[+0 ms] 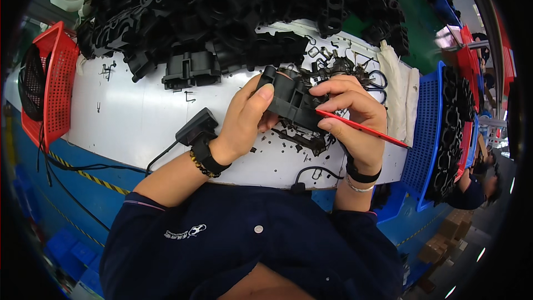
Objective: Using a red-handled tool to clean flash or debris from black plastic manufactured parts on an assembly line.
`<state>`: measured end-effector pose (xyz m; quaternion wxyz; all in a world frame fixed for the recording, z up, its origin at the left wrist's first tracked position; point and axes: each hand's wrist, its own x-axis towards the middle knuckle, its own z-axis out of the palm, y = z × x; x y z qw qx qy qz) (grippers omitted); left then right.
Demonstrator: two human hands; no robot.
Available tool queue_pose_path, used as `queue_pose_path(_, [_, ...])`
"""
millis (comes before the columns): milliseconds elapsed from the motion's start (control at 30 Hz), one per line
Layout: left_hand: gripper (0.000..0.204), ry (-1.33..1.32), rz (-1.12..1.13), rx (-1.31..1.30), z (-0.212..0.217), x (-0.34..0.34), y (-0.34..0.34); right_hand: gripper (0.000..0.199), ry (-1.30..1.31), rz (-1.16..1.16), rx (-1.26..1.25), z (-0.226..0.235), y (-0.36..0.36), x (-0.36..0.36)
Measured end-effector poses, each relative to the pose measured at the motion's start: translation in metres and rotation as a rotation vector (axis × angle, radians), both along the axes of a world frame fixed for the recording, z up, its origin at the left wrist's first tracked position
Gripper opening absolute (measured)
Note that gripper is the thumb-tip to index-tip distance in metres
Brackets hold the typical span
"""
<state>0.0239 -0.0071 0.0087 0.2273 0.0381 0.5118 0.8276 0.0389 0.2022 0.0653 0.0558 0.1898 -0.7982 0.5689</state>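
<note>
- The left hand has its grip clamped on a black plastic part, thumb over the top left corner and fingers curled beneath, so the part is lifted clear of the surface and turned toward the other hand.
- The right hand is closed on a thin red tool, held like a pen; its fingers also rest on the part's right side, seemingly to steady it.
- The tool's tip meets the part's lower right edge, and the handle runs out to the right past the wrist.
- So the part sits between both grips, above the white surface.
- Small black scraps lie on the surface directly under the part.
- A heap of similar black parts fills the far side.
- A red basket stands at the left and a blue crate at the right.
</note>
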Motion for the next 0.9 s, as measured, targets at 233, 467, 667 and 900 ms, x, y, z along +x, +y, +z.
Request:
queue_pose_path(233, [0.05, -0.019, -0.017, 0.018, -0.0009, -0.0008, -0.0017, 0.02, -0.032, 0.031, -0.024, -0.0012, 0.001, 0.0013])
queue_pose_path(467, [0.051, -0.011, -0.011, -0.006, -0.0002, -0.0014, -0.0016, 0.019, -0.073, 0.026, -0.061, -0.003, -0.0003, 0.0031])
queue_pose_path(667, [0.051, 0.005, -0.014, -0.019, 0.0017, -0.0012, -0.001, 0.018, -0.121, 0.032, -0.085, -0.0032, -0.0005, 0.0042])
queue_pose_path(900, [0.045, 0.014, -0.028, -0.016, -0.0009, -0.0021, -0.0024, 0.018, -0.04, -0.012, 0.072, 0.0024, -0.0057, 0.0063])
